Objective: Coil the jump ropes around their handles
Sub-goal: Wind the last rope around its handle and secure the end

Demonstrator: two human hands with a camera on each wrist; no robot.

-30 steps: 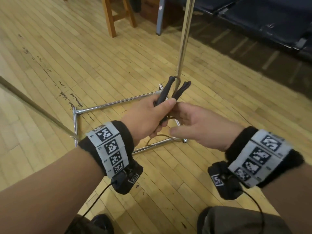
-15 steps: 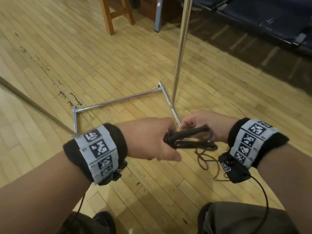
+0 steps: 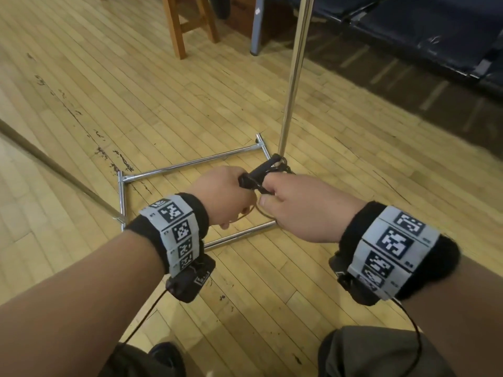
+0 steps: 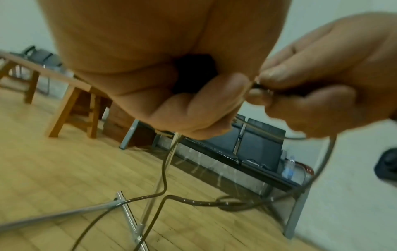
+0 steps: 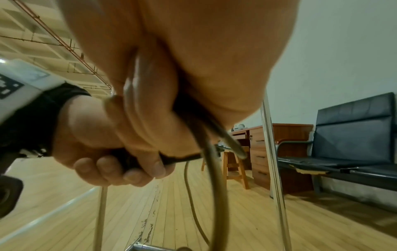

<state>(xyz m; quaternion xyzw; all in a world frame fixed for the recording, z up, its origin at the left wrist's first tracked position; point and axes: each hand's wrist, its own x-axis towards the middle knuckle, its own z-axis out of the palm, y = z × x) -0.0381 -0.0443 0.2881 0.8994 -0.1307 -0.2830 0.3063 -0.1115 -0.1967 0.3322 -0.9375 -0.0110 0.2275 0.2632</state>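
Note:
My left hand (image 3: 226, 194) grips the two black jump rope handles (image 3: 261, 171), which point away and to the right above the metal stand's base. My right hand (image 3: 294, 202) sits right beside it, pinching the brown rope (image 4: 260, 84) close to the handles' near end. In the left wrist view the rope (image 4: 163, 178) hangs down from both hands in loose loops toward the floor. In the right wrist view a thick loop of rope (image 5: 212, 178) runs out of my right palm, and my left hand's fingers (image 5: 128, 171) curl round the black handles (image 5: 178, 159).
A chrome stand with a rectangular floor base (image 3: 190, 167) and an upright pole (image 3: 294, 77) stands just beyond my hands on the wooden floor. A wooden stool (image 3: 187, 20) and dark benches (image 3: 422, 31) are farther back. My knees (image 3: 381, 352) show at the bottom.
The handles went from upright to lying sideways, then to pointing away toward the pole. My right hand moved from their far right end back to the rope beside my left hand.

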